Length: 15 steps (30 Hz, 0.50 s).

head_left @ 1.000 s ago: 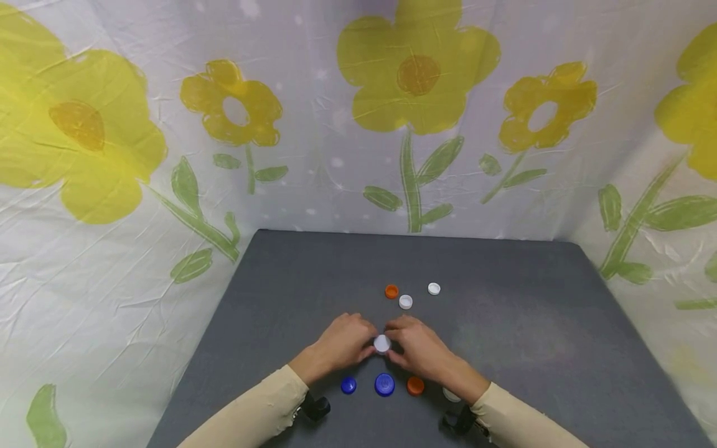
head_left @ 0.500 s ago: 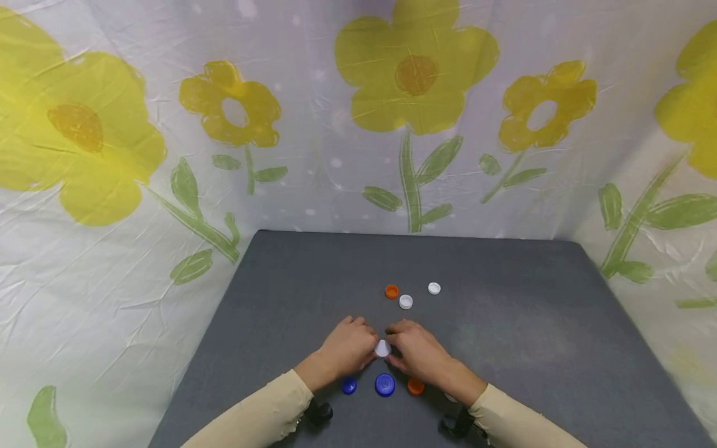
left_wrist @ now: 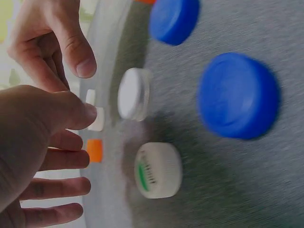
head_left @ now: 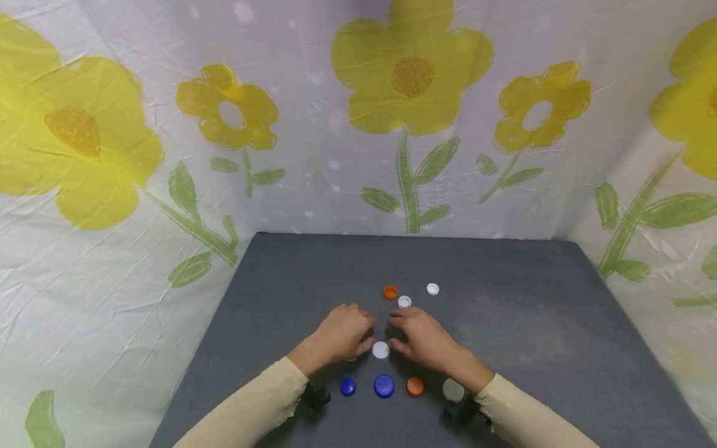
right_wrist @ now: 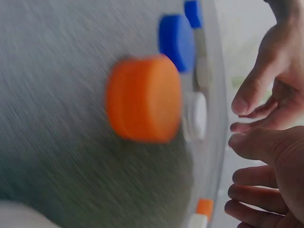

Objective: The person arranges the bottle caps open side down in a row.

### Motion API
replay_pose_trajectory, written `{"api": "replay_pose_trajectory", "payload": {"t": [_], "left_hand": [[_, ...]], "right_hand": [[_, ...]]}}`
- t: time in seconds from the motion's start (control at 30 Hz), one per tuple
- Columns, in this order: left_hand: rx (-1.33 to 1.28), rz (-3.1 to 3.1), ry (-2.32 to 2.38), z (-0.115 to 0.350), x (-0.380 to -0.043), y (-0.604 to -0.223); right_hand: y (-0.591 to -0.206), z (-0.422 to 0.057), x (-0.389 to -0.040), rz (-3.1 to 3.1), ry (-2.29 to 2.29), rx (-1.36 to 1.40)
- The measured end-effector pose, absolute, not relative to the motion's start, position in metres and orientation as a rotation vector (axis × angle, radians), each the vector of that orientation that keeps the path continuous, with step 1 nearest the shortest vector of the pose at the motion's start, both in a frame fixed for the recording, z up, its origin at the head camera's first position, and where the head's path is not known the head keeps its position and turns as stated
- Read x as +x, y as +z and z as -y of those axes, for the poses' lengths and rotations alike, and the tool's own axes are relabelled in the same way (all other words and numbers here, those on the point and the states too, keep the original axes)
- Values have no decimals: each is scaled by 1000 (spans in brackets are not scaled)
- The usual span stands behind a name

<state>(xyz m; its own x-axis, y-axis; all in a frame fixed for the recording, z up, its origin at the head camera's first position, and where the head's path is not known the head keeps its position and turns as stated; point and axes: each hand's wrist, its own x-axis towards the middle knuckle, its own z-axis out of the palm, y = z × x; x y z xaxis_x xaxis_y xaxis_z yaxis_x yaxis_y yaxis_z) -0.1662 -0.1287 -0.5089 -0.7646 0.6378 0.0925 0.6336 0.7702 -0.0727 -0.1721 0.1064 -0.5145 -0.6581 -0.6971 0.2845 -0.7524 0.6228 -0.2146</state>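
A white bottle cap (head_left: 381, 350) lies on the dark grey table between my two hands, its ribbed edge showing in the left wrist view. My left hand (head_left: 340, 333) hovers just left of it, fingers loosely bent and holding nothing. On the other side my right hand (head_left: 427, 339) is likewise relaxed, thumb towards the cap but apart from it. Below my left hand sits a white cap with green print (left_wrist: 158, 170), mostly hidden in the head view. Nearer me are a small blue cap (head_left: 348, 387), a larger blue cap (head_left: 384, 386) and an orange cap (head_left: 415, 386).
An off-white cap (head_left: 453, 390) lies by my right wrist. Farther back stand another orange cap (head_left: 390, 292), a white cap (head_left: 404, 302) just beyond my right fingers, and a second white cap (head_left: 433, 289). A flowered curtain (head_left: 313, 186) hangs behind the table.
Both hands have drawn away from the white cap and shifted slightly towards the back, the gap between them widening. The white cap, earlier between their fingers, now lies free.
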Motion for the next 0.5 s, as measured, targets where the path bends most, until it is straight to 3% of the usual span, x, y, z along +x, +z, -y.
{"api": "replay_pose_trajectory", "payload": {"t": [0.5], "left_hand": [[-889,2845,-7,123,-207,-483]], "right_hand": [[-489,-112,-216,2705,490,1089]]}}
